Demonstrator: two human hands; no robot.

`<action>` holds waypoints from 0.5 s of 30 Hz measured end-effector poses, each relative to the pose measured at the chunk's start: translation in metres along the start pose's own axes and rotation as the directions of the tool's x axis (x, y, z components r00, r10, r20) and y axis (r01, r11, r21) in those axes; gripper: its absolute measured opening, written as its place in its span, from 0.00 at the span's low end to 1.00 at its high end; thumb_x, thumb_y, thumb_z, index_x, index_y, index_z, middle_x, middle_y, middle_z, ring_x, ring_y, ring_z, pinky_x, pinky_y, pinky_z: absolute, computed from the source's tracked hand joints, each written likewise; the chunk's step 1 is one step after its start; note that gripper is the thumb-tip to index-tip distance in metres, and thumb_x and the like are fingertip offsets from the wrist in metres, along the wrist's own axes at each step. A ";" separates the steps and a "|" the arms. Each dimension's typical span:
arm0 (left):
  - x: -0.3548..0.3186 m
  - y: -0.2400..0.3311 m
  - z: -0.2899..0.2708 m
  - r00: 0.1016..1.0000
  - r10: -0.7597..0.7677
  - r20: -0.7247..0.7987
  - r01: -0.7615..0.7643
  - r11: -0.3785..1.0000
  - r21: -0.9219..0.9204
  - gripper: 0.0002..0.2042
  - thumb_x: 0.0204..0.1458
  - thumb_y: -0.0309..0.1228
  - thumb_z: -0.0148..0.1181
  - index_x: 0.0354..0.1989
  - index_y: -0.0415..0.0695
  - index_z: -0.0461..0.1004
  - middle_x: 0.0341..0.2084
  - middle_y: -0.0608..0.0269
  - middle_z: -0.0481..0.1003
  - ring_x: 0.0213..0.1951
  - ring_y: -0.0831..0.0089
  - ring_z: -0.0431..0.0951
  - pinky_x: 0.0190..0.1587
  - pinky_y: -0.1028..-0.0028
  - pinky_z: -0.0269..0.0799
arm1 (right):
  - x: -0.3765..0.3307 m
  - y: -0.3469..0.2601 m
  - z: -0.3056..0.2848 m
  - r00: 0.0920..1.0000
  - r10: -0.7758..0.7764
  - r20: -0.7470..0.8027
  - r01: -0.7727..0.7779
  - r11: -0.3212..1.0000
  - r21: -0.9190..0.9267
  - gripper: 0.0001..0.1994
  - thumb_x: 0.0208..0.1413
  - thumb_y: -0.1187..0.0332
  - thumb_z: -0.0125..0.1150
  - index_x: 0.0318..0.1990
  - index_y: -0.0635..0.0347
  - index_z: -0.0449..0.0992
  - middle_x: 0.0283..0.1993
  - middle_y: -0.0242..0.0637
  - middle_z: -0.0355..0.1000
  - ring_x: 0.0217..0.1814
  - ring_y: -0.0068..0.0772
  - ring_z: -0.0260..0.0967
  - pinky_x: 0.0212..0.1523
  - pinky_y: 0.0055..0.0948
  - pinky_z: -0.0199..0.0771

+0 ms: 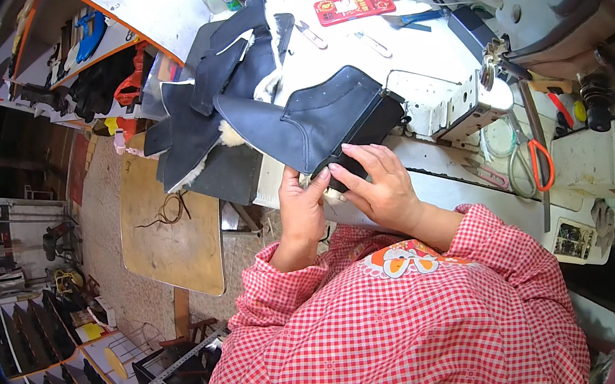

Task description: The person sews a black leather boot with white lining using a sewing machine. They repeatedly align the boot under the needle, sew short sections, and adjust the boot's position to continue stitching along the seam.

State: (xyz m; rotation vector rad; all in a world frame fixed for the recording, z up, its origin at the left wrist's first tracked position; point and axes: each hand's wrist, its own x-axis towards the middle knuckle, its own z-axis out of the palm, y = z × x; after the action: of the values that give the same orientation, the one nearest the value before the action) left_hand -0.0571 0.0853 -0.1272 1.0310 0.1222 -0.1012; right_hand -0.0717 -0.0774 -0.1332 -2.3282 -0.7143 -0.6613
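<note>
A dark blue leather boot upper [312,116] with pale fleece lining lies on the white worktable [414,57], its near end against a post-bed sewing machine [461,101]. My left hand [300,209] grips the near edge of this piece from below. My right hand [374,186] lies flat on its near black edge, fingers pressing it down. Several more dark blue fleece-lined pieces [227,77] are piled behind it to the left.
Orange-handled scissors [537,158] hang at the right of the machine. A red flat packet [354,6], small snips [310,34] and blue-handled pliers [409,19] lie at the table's back. A wooden board [170,228] stands to the left, shelves [73,36] beyond.
</note>
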 end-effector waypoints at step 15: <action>-0.005 0.011 0.025 0.989 0.114 0.090 -0.131 0.969 0.209 0.25 0.46 0.13 0.56 0.56 0.39 0.64 0.51 0.60 0.69 0.54 0.72 0.68 0.58 0.72 0.63 | 0.061 0.001 -0.030 0.998 0.008 0.064 -0.005 0.999 -0.045 0.17 0.46 0.67 0.62 0.46 0.58 0.73 0.39 0.37 0.72 0.41 0.38 0.70 0.44 0.37 0.69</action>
State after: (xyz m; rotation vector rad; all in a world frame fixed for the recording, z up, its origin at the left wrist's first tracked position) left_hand -0.0588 0.0696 -0.1048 1.2460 -0.0241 -0.0423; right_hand -0.0351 -0.0784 -0.0764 -2.4014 -0.7272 -0.6074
